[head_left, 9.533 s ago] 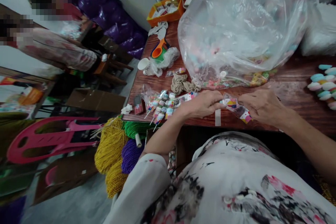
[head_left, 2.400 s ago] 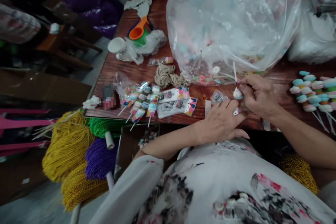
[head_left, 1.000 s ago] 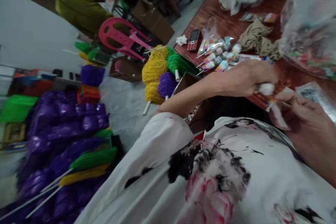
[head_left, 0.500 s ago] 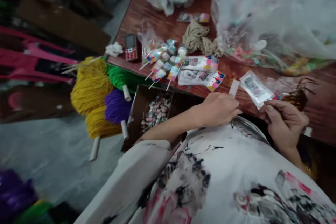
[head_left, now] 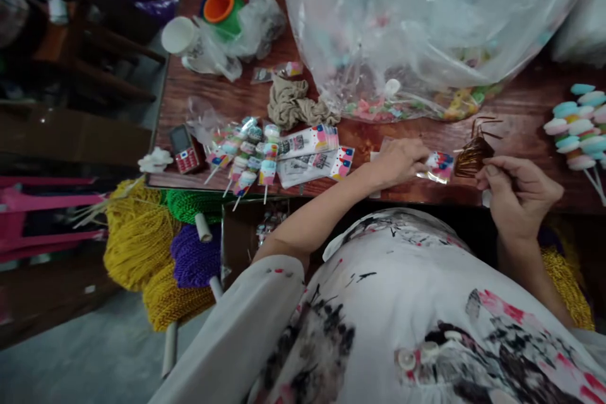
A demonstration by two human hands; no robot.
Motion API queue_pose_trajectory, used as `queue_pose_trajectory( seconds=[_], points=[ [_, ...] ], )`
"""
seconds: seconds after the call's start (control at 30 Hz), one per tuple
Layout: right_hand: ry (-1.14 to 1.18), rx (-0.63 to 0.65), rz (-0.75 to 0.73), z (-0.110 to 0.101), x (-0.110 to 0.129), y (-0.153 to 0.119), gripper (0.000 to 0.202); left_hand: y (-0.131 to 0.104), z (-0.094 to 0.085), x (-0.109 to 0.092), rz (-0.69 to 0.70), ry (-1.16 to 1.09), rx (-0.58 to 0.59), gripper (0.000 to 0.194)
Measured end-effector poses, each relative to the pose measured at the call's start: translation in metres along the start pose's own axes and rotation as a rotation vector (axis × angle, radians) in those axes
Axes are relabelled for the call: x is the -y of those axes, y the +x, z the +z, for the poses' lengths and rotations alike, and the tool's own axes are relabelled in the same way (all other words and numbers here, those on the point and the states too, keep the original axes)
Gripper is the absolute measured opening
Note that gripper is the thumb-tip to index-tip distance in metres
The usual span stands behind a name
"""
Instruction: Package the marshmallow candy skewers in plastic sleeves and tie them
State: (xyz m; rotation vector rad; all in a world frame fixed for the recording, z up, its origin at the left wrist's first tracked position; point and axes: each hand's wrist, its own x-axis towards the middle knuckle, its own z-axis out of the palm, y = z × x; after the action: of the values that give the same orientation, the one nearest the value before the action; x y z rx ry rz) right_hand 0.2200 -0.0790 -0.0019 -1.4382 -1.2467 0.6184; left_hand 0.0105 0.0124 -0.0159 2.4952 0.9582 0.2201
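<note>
My left hand [head_left: 400,163] rests low over the table's front, fingers closed on a small clear plastic packet [head_left: 439,167] with a colourful printed end sticking out to the right. The rest of that packet is hidden under the hand. To the right, my right hand [head_left: 525,192] has thumb and forefinger pinched together beside a bundle of gold twist ties [head_left: 473,154]. Whatever is in that pinch is too small to make out. More printed packets [head_left: 312,161] lie left of my left hand, alongside several wrapped candy sticks [head_left: 250,158].
A big clear bag of candy [head_left: 407,31] fills the back. Bare marshmallow skewers [head_left: 582,126] lie far right. Leftward are a beige cloth [head_left: 293,104], a phone [head_left: 185,150], and an orange scoop [head_left: 222,3]. Yarn bundles [head_left: 137,233] and a box [head_left: 237,233] sit below the table edge.
The packet has passed from my right hand to my left. My right hand has come beside the gold twist ties, still pinched. The view has swung right, bringing the marshmallow skewers into sight.
</note>
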Motion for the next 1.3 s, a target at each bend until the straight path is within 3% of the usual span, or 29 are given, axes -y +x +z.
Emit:
queue_pose_trajectory(
  seconds=[0.1, 0.2, 0.27, 0.37, 0.47, 0.57, 0.63, 0.73, 0.87, 0.97, 1.17, 1.3],
  points=[
    [-0.016, 0.016, 0.029, -0.005, -0.008, -0.003, 0.011, -0.001, 0.012, 0.013, -0.107, -0.029, -0.146, 0.019],
    [0.000, 0.030, 0.061, -0.006, -0.014, -0.007, 0.010, -0.009, 0.017, 0.016, -0.124, -0.095, -0.293, 0.024],
    [0.006, 0.053, 0.068, -0.001, -0.012, -0.006, 0.012, -0.012, 0.022, 0.016, -0.108, -0.171, -0.389, 0.027],
    [-0.043, 0.194, 0.022, 0.017, -0.007, 0.003, 0.017, -0.015, 0.028, 0.018, -0.087, -0.245, -0.489, 0.027],
    [-0.202, 0.315, -0.095, 0.042, -0.003, 0.021, 0.023, -0.019, 0.028, 0.021, -0.078, -0.263, -0.495, 0.025],
    [-0.335, 0.377, -0.177, 0.064, -0.003, 0.038, 0.015, -0.025, 0.022, 0.019, -0.047, -0.213, -0.438, 0.024],
    [-0.356, 0.387, -0.187, 0.074, -0.001, 0.045, 0.017, -0.029, 0.018, 0.013, -0.045, -0.138, -0.394, 0.021],
    [-0.337, 0.335, -0.146, 0.080, 0.006, 0.047, 0.019, -0.032, 0.014, 0.002, -0.127, -0.016, -0.335, 0.033],
    [-0.229, 0.285, -0.052, 0.078, 0.010, 0.042, 0.018, -0.032, 0.017, -0.007, -0.241, 0.116, -0.293, 0.032],
    [-0.101, 0.235, 0.023, 0.066, 0.004, 0.036, 0.013, -0.032, 0.022, -0.004, -0.250, 0.129, -0.347, 0.035],
    [-0.016, 0.210, 0.114, 0.038, -0.006, 0.017, 0.012, -0.031, 0.029, 0.012, -0.220, -0.108, -0.549, 0.018],
    [-0.030, 0.230, 0.036, 0.039, -0.004, 0.008, 0.019, -0.029, 0.027, 0.015, -0.244, -0.174, -0.546, 0.013]
  ],
)
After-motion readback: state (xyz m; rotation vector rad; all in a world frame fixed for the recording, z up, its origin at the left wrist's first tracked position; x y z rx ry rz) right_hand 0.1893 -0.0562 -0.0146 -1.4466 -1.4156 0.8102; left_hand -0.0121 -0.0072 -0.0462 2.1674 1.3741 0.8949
